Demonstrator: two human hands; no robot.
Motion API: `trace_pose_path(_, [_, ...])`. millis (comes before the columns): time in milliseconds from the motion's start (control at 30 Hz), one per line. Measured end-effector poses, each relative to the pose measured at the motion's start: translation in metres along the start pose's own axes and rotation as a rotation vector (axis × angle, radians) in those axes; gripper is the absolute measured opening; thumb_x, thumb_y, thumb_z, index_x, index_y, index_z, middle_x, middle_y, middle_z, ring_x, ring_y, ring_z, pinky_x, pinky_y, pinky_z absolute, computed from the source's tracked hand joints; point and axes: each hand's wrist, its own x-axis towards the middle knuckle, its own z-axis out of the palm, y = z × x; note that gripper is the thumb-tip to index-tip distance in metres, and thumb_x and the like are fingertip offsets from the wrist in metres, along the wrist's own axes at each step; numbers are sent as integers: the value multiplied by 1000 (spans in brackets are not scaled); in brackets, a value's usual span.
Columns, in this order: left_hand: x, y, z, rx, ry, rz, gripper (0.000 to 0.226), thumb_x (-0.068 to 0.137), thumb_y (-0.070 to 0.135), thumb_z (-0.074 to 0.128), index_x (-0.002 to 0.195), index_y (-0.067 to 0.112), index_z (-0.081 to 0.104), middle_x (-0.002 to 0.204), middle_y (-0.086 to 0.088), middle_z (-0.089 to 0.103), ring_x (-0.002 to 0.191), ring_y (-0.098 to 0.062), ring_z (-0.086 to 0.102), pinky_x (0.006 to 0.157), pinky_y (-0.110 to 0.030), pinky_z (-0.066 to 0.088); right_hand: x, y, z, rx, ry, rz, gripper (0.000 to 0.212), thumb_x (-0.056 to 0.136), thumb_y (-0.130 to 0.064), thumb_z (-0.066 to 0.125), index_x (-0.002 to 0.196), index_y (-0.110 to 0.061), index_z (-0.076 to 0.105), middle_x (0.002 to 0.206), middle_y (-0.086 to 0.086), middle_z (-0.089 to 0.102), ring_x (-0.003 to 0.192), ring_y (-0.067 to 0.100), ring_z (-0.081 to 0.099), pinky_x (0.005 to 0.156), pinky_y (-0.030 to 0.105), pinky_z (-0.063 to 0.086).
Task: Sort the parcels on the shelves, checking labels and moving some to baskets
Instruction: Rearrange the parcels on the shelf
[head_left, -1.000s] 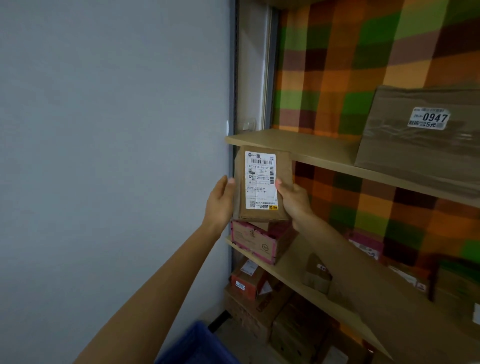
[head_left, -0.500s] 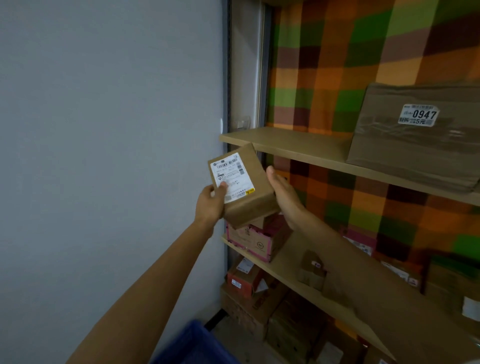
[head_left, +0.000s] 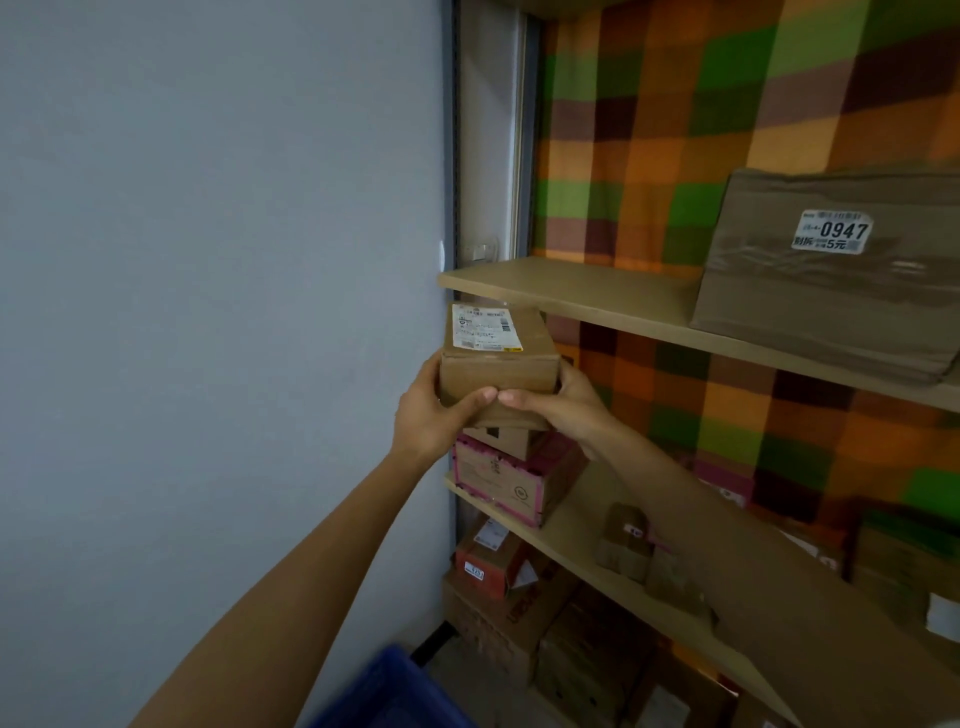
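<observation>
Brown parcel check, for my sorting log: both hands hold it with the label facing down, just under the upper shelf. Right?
Not quite. The head view shows the brown parcel held by the left hand and right hand under the upper shelf, label facing up.

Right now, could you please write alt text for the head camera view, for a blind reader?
Both hands, left and right, hold a small brown box, label up, at the shelves. Below it sits a pink box; a blue basket is underneath.

Matt brown cardboard parcel (head_left: 498, 358) with glossy paper label (head_left: 485, 326); smooth pale wood shelf (head_left: 571, 291).
</observation>
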Motion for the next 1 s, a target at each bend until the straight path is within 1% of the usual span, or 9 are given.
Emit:
trace_pose_path(133, [-3, 5, 4, 164, 92, -35, 83, 70, 68, 66, 137, 21, 52, 124, 2, 65, 110, -20, 63, 90, -36, 54, 2, 4, 6, -29, 78, -10, 65, 78, -29, 83, 135, -17, 55, 125, 0, 64, 116, 17, 60, 94, 32, 53])
trace_pose_path(300, [0, 7, 0, 228, 111, -91, 70, 90, 63, 54, 147, 23, 42, 134, -5, 62, 122, -24, 59, 96, -34, 43, -5, -2, 4, -9, 145, 102, 56, 83, -46, 74, 129, -17, 58, 115, -3, 64, 112, 18, 60, 88, 28, 48])
trace_pose_path(400, [-5, 7, -4, -49, 118, -127, 77, 90, 67, 36, 152, 22, 34, 144, -7, 54, 134, -25, 48, 105, -35, 35, -7, -14, -6, 170, 164, 251, 83, 86, -74, 46, 143, -14, 46, 136, 7, 57, 123, 24, 54, 109, 43, 37])
trace_pose_path(467, [-7, 7, -4, -96, 72, -69, 78, 84, 67, 46, 147, 20, 43, 142, -3, 55, 130, -21, 51, 101, -31, 40, -6, -18, -8, 260, 134, 266, 97, 84, -84, 27, 150, -13, 40, 147, 11, 50, 134, 28, 47, 113, 45, 31])
trace_pose_path(567, [-10, 7, -3, -72, 51, 18, 65, 86, 43, 73, 143, 22, 50, 138, 5, 56, 119, -18, 57, 92, -35, 52, -12, -21, -2, 239, 128, 211, 91, 91, -76, 18, 148, -10, 44, 150, 10, 48, 138, 26, 43, 113, 43, 31])
trace_pose_path(667, [-11, 2, -1, -99, 132, 28, 59, 87, 26, 75, 141, 21, 51, 135, 6, 56, 118, -23, 59, 92, -40, 55, -18, -19, 5, 172, 131, 149, 64, 95, -60, 46, 144, -18, 48, 137, 2, 56, 122, 18, 54, 89, 29, 47])
trace_pose_path(767, [-11, -1, 2, -154, 151, 8, 59, 86, 21, 76, 141, 23, 53, 134, -1, 61, 118, -16, 60, 99, -46, 53, -20, -13, 12, 87, 183, 56, 54, 92, -35, 68, 141, -23, 48, 120, -8, 54, 101, 6, 56, 69, 19, 44])
trace_pose_path(900, [-15, 0, 5, -143, 134, -19, 61, 86, 22, 76, 142, 27, 52, 129, -7, 66, 115, -17, 64, 98, -48, 54, -18, -5, 19, 19, 302, 3, 52, 88, -19, 74, 136, -17, 54, 127, 1, 64, 114, 18, 61, 94, 39, 54])
trace_pose_path(1000, [-16, 0, 4, -92, 109, -57, 60, 86, 29, 75, 141, 29, 52, 126, -5, 68, 113, -18, 66, 98, -46, 54, -19, -6, 20, -99, 336, 14, 43, 88, -20, 74, 129, -16, 61, 124, 4, 67, 112, 22, 63, 98, 46, 53])
